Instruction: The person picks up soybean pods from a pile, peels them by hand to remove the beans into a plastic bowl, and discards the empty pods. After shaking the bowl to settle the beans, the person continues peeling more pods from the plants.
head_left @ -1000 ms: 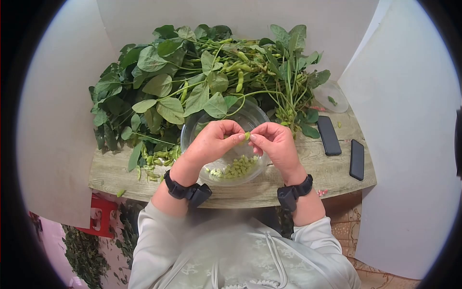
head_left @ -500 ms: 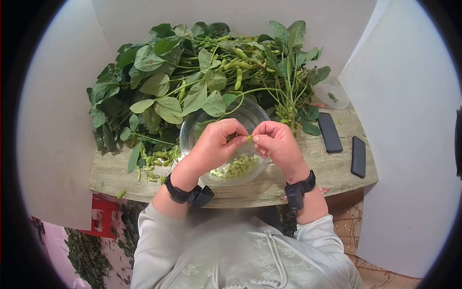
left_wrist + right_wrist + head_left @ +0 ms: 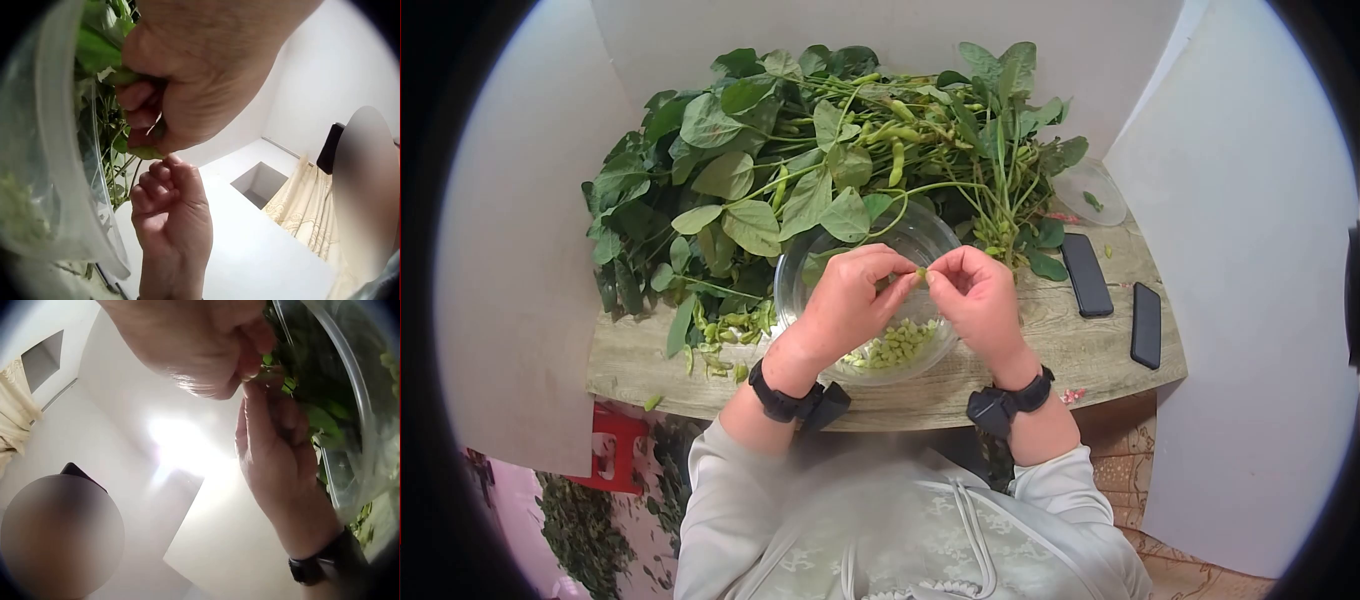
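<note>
Over a clear round bowl point(image 3: 785, 285), both hands meet at a small green soybean pod point(image 3: 921, 274). My left hand point(image 3: 845, 298) pinches one end of the pod between thumb and forefinger. From the other side, my right hand point(image 3: 982, 302) pinches it the same way. In the left wrist view the green pod point(image 3: 147, 152) shows between the two sets of fingertips. Shelled pale green beans point(image 3: 892, 346) lie in the near part of the bowl.
A big heap of leafy soybean plants point(image 3: 730, 175) covers the back of the wooden table point(image 3: 1090, 350). Pods point(image 3: 725, 335) are scattered left of the bowl. Two black phones point(image 3: 1086, 275) and a clear lid point(image 3: 1090, 195) lie at the right. A red stool point(image 3: 615, 450) stands below left.
Both hands have risen slightly toward the far side of the bowl. My right wrist has turned, and the pod between the fingers has shifted a little up and to the right.
</note>
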Demonstrator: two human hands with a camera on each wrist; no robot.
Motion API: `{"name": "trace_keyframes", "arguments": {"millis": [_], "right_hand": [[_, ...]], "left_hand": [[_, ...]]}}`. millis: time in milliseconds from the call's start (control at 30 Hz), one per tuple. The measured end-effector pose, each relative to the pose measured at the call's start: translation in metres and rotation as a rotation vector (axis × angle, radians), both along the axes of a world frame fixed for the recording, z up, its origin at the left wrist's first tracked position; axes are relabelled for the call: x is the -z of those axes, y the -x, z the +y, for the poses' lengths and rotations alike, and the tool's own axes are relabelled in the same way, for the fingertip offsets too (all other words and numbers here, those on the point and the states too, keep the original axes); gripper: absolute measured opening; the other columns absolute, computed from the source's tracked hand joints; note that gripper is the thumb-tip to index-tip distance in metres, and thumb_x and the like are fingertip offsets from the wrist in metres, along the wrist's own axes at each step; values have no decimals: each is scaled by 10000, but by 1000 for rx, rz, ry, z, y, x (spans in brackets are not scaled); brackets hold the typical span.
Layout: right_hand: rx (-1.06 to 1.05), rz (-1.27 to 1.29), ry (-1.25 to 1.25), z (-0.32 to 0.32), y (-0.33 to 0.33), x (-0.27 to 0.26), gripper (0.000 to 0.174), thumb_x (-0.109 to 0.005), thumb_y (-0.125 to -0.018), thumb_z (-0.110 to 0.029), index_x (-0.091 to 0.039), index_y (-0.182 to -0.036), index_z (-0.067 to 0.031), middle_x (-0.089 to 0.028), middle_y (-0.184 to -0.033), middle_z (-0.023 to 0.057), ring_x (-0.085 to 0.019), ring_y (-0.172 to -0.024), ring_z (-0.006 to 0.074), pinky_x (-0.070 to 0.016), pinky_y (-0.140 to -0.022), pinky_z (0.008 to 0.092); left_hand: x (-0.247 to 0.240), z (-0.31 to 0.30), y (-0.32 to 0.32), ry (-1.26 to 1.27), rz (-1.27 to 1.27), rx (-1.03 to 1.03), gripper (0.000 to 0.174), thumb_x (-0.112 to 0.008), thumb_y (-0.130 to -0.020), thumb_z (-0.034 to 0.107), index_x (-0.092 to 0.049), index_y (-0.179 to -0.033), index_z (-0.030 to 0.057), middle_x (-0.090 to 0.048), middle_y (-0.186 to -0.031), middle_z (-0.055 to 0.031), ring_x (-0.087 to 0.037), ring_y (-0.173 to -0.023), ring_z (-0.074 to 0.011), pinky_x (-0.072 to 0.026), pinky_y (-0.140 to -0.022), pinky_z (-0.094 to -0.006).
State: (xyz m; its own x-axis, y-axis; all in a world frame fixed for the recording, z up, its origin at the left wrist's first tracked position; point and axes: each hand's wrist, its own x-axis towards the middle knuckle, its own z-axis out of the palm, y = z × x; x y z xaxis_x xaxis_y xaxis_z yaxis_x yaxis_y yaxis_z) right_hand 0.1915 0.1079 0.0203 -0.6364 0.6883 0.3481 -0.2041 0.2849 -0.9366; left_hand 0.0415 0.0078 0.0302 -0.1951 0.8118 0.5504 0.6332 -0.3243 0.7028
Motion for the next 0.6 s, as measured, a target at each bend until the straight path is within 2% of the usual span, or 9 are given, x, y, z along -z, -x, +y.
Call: {"name": "trace_keyframes", "arguments": {"millis": [33, 100, 167, 233, 367, 433, 600], "right_hand": [[-6, 1, 1, -5, 1, -1, 41, -656, -884, -23, -629, -869, 5, -626, -710, 21, -554, -596, 37, -446, -516, 205], [127, 21, -227, -9, 2, -2, 45, -664, -874, -10, -635, -855, 18, -644, -730, 7, -573, -634, 34, -456, -553, 197], [108, 47, -154, -6, 3, 2, 50, -668, -874, -17, -637, -860, 21, -645, -734, 6, -576, -634, 38, -463, -561, 199], [81, 64, -82, -3, 1, 5, 58, -671, -875, -24, -639, -866, 23, -647, -739, 6, -579, -634, 41, -471, -568, 202], [45, 47, -67, -4, 6, 4, 63, -678, -880, -34, -659, -904, 21, -664, -764, 17, -590, -638, 43, -482, -572, 200], [51, 41, -91, -6, 5, 3, 63, -676, -886, -37, -665, -913, 18, -669, -771, 20, -597, -639, 45, -485, -567, 199], [-90, 31, 162, -4, 4, 2, 62, -664, -904, -37, -646, -945, 6, -675, -802, 28, -623, -647, 56, -496, -533, 206]], "left_hand": [[-1, -1, 0, 10, -10, -8, 114, -706, -842, 25, -695, -942, -30, -675, -868, -142, -659, -730, -275, -524, -629, -330], [-5, -4, -1, 29, -24, -5, 123, -710, -838, 29, -697, -946, -29, -680, -865, -147, -659, -722, -279, -527, -631, -330], [-4, -2, -1, 48, -43, 9, 132, -714, -834, 33, -699, -950, -28, -685, -863, -152, -659, -715, -282, -531, -633, -330], [4, 0, 1, 34, -37, 14, 141, -724, -837, 11, -693, -970, -25, -672, -829, -97, -631, -683, -154, -507, -612, -260], [3, 0, 5, 9, -26, -25, 120, -727, -812, -8, -693, -927, -22, -669, -808, -102, -645, -689, -164, -507, -605, -266], [6, 3, 4, -87, 32, -99, 83, -730, -776, 15, -700, -849, -10, -662, -773, -128, -659, -678, -262, -521, -595, -328], [5, -1, 0, -67, 80, -134, 55, -730, -759, 15, -696, -801, 2, -646, -749, -113, -654, -670, -268, -519, -580, -340]]}}
